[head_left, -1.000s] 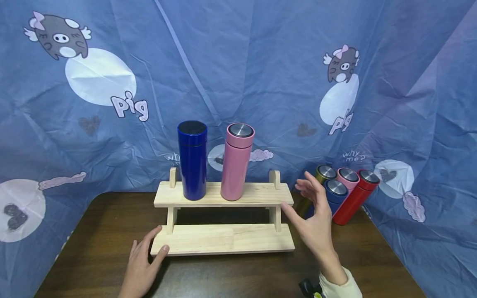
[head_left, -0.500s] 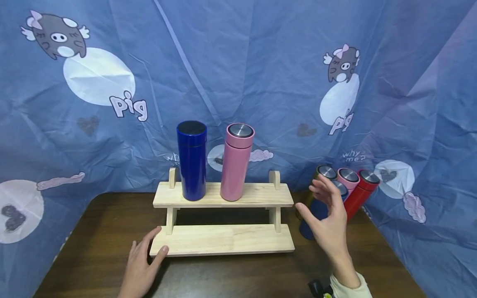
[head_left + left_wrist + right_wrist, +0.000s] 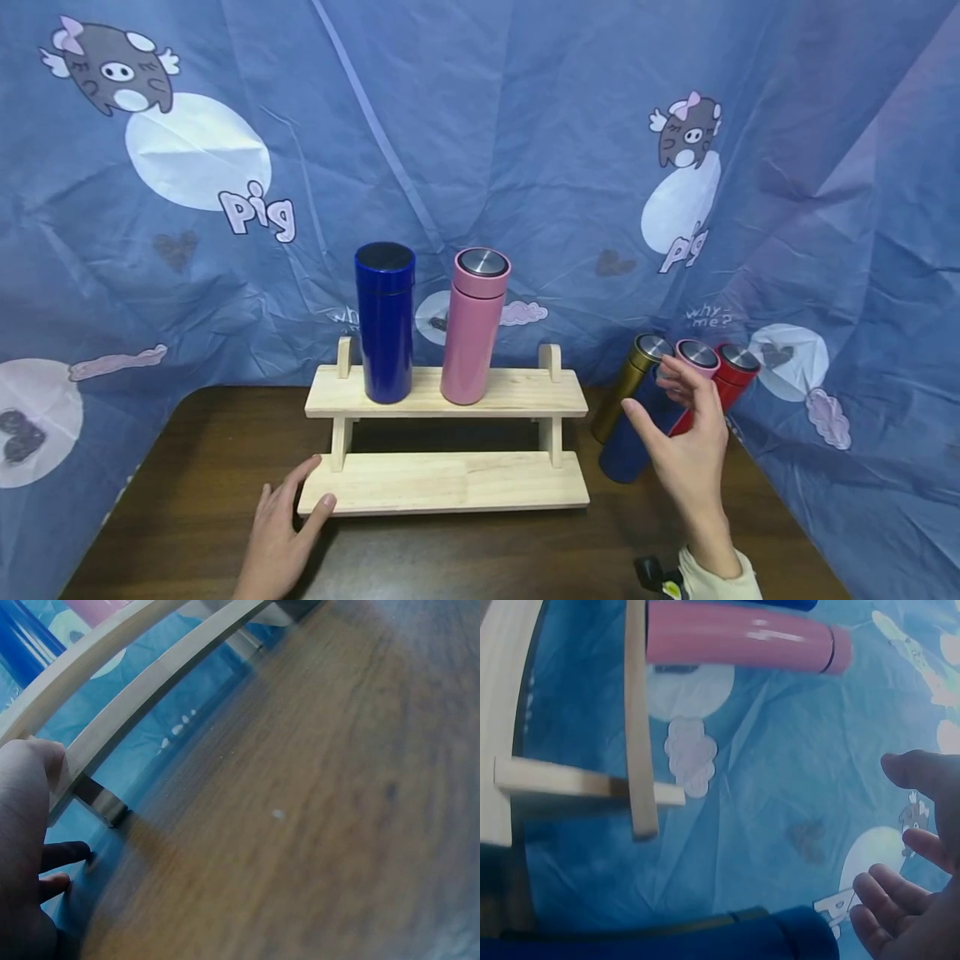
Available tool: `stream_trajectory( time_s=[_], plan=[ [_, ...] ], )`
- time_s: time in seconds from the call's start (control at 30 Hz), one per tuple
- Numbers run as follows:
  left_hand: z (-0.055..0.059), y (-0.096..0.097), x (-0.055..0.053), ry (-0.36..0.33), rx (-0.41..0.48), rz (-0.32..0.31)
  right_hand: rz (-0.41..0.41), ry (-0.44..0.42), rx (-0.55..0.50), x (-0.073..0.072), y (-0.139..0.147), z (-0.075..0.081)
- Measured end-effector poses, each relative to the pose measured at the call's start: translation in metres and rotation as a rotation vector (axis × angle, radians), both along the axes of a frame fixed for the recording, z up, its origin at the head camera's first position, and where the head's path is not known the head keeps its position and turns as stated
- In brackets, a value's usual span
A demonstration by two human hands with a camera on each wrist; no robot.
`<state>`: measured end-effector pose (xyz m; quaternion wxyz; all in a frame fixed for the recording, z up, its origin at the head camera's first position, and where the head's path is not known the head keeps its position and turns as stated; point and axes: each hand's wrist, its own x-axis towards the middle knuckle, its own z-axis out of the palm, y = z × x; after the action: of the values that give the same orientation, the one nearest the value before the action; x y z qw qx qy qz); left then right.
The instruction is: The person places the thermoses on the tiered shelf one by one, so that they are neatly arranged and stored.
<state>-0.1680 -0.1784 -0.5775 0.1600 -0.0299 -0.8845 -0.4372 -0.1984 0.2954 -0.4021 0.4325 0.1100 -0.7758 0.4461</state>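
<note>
A two-tier wooden display shelf [image 3: 446, 483] stands on the table. My left hand [image 3: 277, 533] holds its lower board at the left end, thumb over the front edge and index finger at the side. In the left wrist view, two fingers hang below the board. My right hand [image 3: 693, 446] hovers with thumb and fingers spread, its fingers overlapping a dark blue thermos bottle [image 3: 626, 450] in the head view. That bottle's lid is hidden behind the hand. Behind it are a gold bottle [image 3: 618, 400], a pink bottle [image 3: 697, 354] and a red bottle [image 3: 733, 379].
On the top board stand a glossy blue bottle [image 3: 386, 333] and a pink bottle [image 3: 474, 342], side by side with a gap. The dark brown table [image 3: 450, 558] ends at a blue patterned cloth [image 3: 570, 167] hanging behind and at the sides.
My right hand has moved to the right, away from the shelf's right end and over the dark blue bottle. The left hand stays at the shelf; the bottles have not moved.
</note>
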Motion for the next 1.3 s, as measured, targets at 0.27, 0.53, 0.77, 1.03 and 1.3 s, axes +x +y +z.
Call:
stream_trajectory(
  time_s=[0.27, 0.53, 0.77, 1.03, 1.3],
  plan=[
    [0.001, 0.0, -0.001, 0.011, 0.005, -0.006, -0.151, 0.018, 0.007, -0.009, 0.017, -0.006],
    [0.001, 0.0, -0.002, -0.023, -0.007, -0.002, -0.223, 0.041, 0.003, -0.019, 0.026, -0.017],
    [0.0, -0.001, -0.001, -0.015, -0.003, 0.0, -0.244, 0.015, -0.031, -0.025, 0.032, -0.025],
    [0.0, -0.003, -0.001, -0.028, -0.003, 0.001, -0.273, 0.014, -0.081, -0.033, 0.033, -0.037],
    [0.0, -0.002, -0.001, -0.041, -0.01, 0.001, -0.307, 0.023, -0.106, -0.041, 0.035, -0.052]
  ],
)
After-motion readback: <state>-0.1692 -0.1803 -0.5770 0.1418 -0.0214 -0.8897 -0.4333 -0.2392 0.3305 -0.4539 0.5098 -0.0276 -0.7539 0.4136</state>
